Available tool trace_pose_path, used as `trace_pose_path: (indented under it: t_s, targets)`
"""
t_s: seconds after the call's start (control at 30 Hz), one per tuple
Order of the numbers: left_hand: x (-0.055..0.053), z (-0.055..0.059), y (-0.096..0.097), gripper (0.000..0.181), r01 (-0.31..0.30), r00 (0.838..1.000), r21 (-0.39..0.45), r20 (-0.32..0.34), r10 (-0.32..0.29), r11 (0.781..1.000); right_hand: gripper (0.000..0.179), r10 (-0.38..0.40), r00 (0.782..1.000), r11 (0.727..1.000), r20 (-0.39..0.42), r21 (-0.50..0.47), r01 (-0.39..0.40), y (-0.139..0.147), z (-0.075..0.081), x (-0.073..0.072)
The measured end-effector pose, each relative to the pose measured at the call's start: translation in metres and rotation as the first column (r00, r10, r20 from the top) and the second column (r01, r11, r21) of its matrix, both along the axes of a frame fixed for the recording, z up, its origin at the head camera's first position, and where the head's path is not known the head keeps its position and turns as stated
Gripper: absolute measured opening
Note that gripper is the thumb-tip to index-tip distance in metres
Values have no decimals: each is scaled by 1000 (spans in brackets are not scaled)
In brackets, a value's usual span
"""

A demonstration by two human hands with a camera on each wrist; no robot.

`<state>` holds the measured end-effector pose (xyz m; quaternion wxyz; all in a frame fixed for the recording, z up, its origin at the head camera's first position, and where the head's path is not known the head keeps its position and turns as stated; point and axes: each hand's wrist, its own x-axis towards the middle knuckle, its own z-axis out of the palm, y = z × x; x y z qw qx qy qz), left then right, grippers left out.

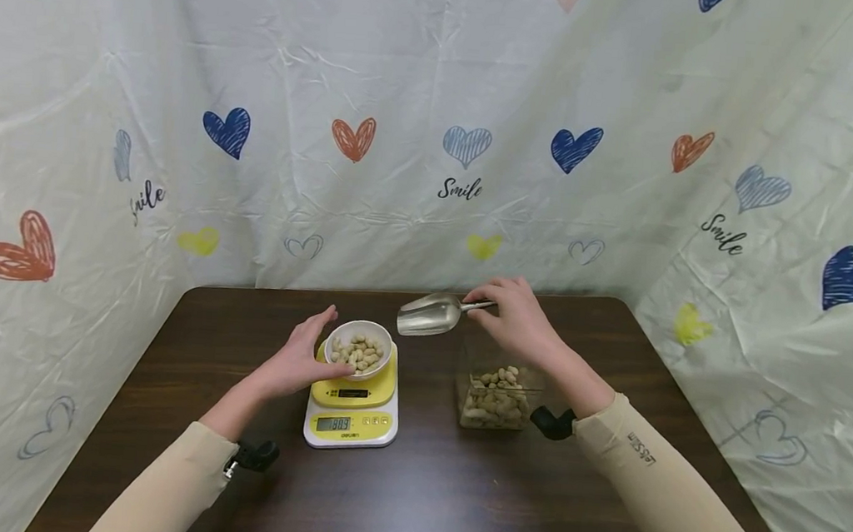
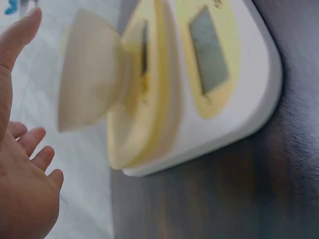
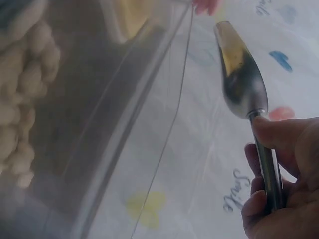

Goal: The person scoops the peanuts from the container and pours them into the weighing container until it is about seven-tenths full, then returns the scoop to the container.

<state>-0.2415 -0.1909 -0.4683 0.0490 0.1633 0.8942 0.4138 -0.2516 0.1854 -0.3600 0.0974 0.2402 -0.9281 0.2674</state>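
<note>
A white bowl [image 1: 383, 339] of peanuts in their shells [image 1: 361, 353] sits on the yellow platform of a kitchen scale [image 1: 383, 434]. Beside the bowl is my left hand [image 1: 298, 362], thumb and fingers spread about its left side; the left wrist view shows a gap between this hand [image 2: 25, 184] and the bowl [image 2: 92, 69]. My right hand [image 1: 516, 319] grips the handle of a metal scoop [image 1: 430, 315], held in the air right of the bowl. No peanuts show in the scoop. Beneath the right hand stands a clear box [image 1: 465, 386] with peanuts [image 1: 494, 405] inside.
All of this stands on a dark wooden table [image 1: 423, 500]. A pale curtain [image 1: 400, 214] printed with hearts hangs behind and on both sides. The scale's lit display [image 1: 334, 424] faces me. The clear box's wall [image 3: 134, 119] rises near the scoop in the right wrist view.
</note>
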Motion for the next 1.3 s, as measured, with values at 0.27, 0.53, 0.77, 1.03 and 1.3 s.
trace_pose_path:
  t_s: [0.27, 0.53, 0.77, 1.03, 1.3]
  targets:
    - [4, 23, 12, 116, 50, 996, 26, -75, -48, 998, 17, -43, 999, 999, -20, -24, 42, 33, 3, 10]
    - [15, 37, 40, 115, 119, 990, 32, -77, -116, 992, 16, -53, 997, 998, -47, -19, 52, 56, 6, 20]
    - [22, 42, 69, 114, 194, 979, 59, -80, -189, 979, 17, -64, 994, 998, -84, 1, 64, 81, 9, 29]
    - [24, 38, 105, 113, 262, 962, 43, -86, -258, 964, 16, -57, 995, 996, -84, 63, 62, 105, 11, 39]
    - [23, 29, 137, 113, 293, 955, 9, -55, -292, 956, 18, -37, 999, 994, -12, 98, 38, 112, 8, 38]
